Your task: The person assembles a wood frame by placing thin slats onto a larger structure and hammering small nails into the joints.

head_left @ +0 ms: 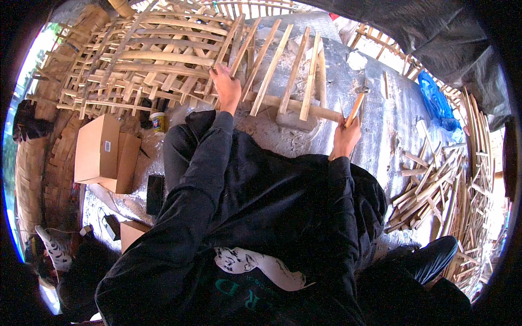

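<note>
My right hand (346, 137) is wrapped round the wooden handle of a hammer (355, 108), whose metal head points away from me. My left hand (226, 89) reaches to the near left, its fingers closed on a bamboo slat (223, 50) at the edge of a slatted bamboo panel. Several separate slats (272, 69) lie spaced side by side across a bamboo pole (324, 112). The pole rests over a grey block (296, 123) in front of my lap. My left fingertips are partly hidden by the hand.
Stacked bamboo lattice panels (147, 57) fill the far left. A cardboard box (98, 149) and a small yellow tub (157, 123) stand on the left. Loose bamboo strips (421, 198) are heaped on the right, near a blue plastic bag (435, 103). Another person's leg (435, 259) shows lower right.
</note>
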`<action>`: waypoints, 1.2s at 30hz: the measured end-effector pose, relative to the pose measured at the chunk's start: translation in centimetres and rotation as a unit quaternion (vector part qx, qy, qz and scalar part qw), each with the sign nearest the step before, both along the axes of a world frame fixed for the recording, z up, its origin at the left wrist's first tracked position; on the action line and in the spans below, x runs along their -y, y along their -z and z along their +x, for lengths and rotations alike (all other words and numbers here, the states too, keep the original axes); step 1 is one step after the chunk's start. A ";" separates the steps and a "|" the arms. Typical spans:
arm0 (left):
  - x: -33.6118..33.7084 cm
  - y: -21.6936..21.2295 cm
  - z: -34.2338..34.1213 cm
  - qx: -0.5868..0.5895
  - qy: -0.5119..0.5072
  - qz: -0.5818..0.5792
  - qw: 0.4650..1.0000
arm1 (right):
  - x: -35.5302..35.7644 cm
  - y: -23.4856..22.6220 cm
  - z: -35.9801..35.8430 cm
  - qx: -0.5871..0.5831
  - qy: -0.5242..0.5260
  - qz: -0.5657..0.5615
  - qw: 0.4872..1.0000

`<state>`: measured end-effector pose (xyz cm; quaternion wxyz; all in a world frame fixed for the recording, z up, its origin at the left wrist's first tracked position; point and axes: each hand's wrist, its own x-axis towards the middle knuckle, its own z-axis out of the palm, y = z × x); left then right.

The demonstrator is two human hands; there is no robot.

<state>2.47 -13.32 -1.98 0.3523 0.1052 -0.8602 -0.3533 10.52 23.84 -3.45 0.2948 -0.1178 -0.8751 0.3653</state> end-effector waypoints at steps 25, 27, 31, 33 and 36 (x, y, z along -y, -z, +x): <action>0.3 1.1 -3.4 -0.044 0.030 -0.048 0.997 | -0.9 1.4 -5.1 0.015 0.019 0.027 0.999; 0.6 1.1 -3.1 -0.038 0.028 -0.022 0.999 | -0.5 1.2 -5.0 0.017 0.019 0.015 1.000; -0.8 -0.7 -1.3 0.010 -0.015 -0.070 0.997 | -1.5 1.4 -4.7 0.008 0.032 0.023 0.999; -2.2 -2.2 -0.1 -0.012 0.047 -0.021 0.999 | -1.3 0.8 -4.1 0.001 0.032 0.011 0.999; -5.3 -3.0 2.6 -0.013 0.193 0.089 0.977 | -1.0 -0.2 -3.2 -0.016 0.018 0.003 1.000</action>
